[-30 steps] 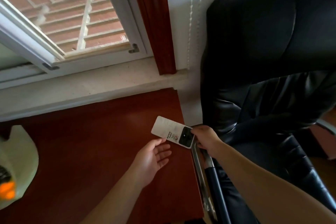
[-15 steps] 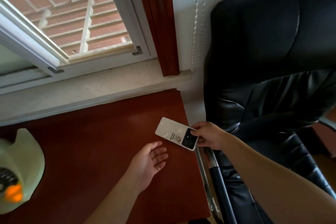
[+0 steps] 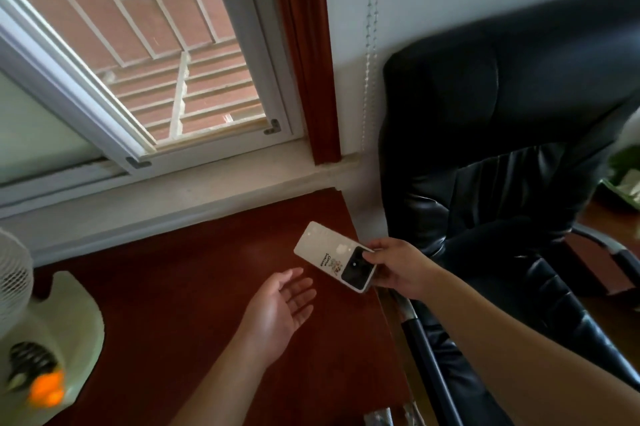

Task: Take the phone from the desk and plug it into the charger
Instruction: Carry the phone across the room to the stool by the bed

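A white phone (image 3: 329, 252) with a dark camera block and a small sticker lies back-up, slanted over the right end of the red-brown desk (image 3: 194, 287). My right hand (image 3: 398, 268) grips its camera end at the desk's right edge. My left hand (image 3: 280, 308) hovers palm-up and empty just left of and below the phone, fingers spread, not touching it. No charger or cable shows in this view.
A black leather office chair (image 3: 502, 155) with a chrome armrest (image 3: 412, 318) stands right against the desk's edge. A pale green desk fan (image 3: 41, 339) with an orange light sits at the left. Behind are a windowsill (image 3: 173, 190), an open window and a red curtain (image 3: 304, 45).
My right hand has kept hold of the phone, which has tilted a little. My left hand has drawn back from the phone, down and leftward. The view has shifted slightly.
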Action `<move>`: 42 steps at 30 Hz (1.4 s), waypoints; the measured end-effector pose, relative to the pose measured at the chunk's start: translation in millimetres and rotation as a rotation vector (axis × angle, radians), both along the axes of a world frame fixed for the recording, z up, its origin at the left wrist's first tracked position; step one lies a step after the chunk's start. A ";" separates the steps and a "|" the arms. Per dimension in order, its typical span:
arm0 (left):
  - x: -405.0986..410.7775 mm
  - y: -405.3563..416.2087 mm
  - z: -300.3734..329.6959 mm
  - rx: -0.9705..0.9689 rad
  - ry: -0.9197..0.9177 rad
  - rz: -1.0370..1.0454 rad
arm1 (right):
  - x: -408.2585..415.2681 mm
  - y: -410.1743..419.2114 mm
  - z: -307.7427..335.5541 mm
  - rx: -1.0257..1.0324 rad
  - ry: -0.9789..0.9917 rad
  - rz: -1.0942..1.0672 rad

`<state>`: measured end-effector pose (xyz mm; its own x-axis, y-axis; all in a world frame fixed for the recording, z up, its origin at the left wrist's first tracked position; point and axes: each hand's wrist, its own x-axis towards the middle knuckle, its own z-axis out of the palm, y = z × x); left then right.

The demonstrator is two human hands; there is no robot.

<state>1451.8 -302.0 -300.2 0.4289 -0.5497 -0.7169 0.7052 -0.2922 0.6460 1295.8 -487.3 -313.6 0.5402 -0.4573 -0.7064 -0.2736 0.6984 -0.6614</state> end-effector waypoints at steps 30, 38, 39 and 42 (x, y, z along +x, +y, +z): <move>-89.7 74.1 77.4 -0.376 0.206 -0.683 | -166.7 252.4 158.3 -0.225 -0.373 -0.983; -247.3 76.8 87.2 -0.331 0.217 -0.955 | -316.1 328.5 163.7 -0.366 -0.354 -1.280; -271.4 80.3 88.4 -0.324 0.211 -0.988 | -338.2 339.6 164.5 -0.381 -0.351 -1.310; -346.7 96.4 92.7 -0.304 0.194 -1.076 | -406.9 375.4 167.7 -0.422 -0.356 -1.391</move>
